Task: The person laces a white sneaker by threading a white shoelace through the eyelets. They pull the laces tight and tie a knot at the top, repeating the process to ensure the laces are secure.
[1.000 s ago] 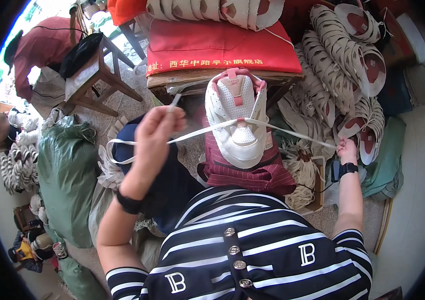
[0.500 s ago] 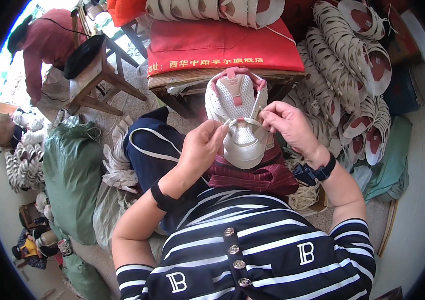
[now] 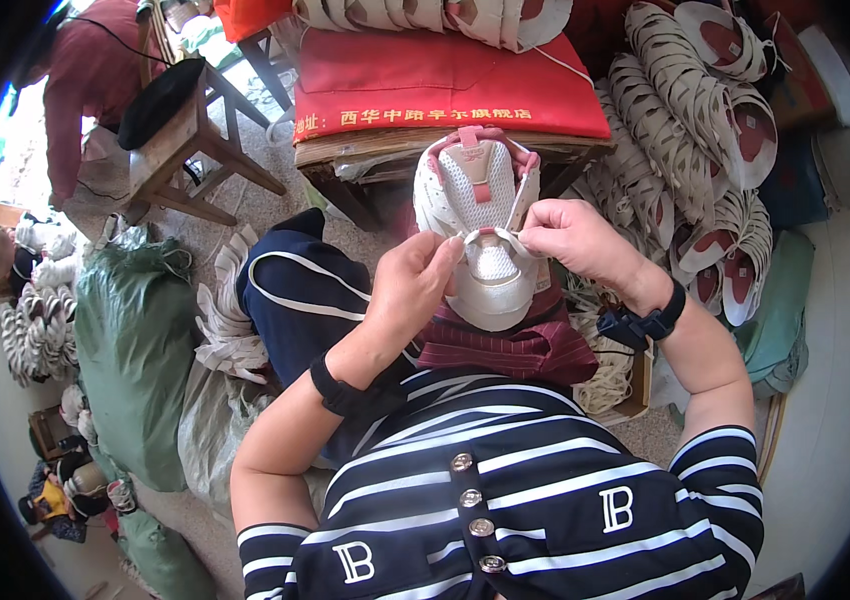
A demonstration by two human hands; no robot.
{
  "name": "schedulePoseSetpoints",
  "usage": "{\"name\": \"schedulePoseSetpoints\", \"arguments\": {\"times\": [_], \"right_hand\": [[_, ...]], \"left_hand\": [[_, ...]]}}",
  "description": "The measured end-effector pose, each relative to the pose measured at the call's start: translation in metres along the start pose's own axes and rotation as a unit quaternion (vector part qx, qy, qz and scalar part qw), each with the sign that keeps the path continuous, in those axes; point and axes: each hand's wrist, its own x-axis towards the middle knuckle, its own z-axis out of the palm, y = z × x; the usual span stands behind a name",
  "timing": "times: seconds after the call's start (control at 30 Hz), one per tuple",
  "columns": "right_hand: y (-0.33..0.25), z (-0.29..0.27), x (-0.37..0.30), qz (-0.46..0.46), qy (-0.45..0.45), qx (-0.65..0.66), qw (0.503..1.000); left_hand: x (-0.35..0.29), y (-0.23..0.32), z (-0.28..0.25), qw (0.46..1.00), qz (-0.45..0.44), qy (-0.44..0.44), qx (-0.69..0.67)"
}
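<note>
A white sneaker (image 3: 488,303) with pink lining and a pink tongue strip rests at my lap, its toe toward me and its heel against the table's front. A whitish shoelace (image 3: 476,240) crosses the lowest part of the lacing. My left hand (image 3: 411,280) is closed at the left side of the throat, thumb and forefinger pinching the lace there. Opposite it, my right hand (image 3: 577,240) pinches the lace at the right eyelet edge; its fingertips partly hide the lace. Under the shoe lies dark red striped cloth (image 3: 505,348).
A red cloth (image 3: 425,85) covers the wooden table ahead, with stacked shoe uppers (image 3: 415,14) on it. More bundled uppers (image 3: 665,130) hang to the right. A box of laces (image 3: 607,385) is beside me. Left are a green sack (image 3: 135,360), a wooden stool (image 3: 195,150) and a person in red.
My right hand has come down and in from holding the lace above the shoe's right side to pinching close at the eyelet edge. My left hand stays near the left side.
</note>
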Motion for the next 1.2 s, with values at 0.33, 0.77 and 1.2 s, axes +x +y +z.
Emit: {"name": "schedulePoseSetpoints", "arguments": {"times": [0.33,0.77,1.2], "right_hand": [[-0.043,0.023,-0.008,-0.237,0.110,-0.479,0.838],[-0.044,0.024,0.006,-0.272,0.046,-0.561,0.780],[-0.086,-0.022,0.025,-0.217,-0.142,-0.520,0.814]], "left_hand": [[0.004,0.003,0.001,1.000,-0.021,-0.019,-0.013],[0.018,0.012,0.000,0.918,0.220,0.055,0.326],[0.034,0.066,-0.036,0.750,0.382,-0.089,0.533]]}}
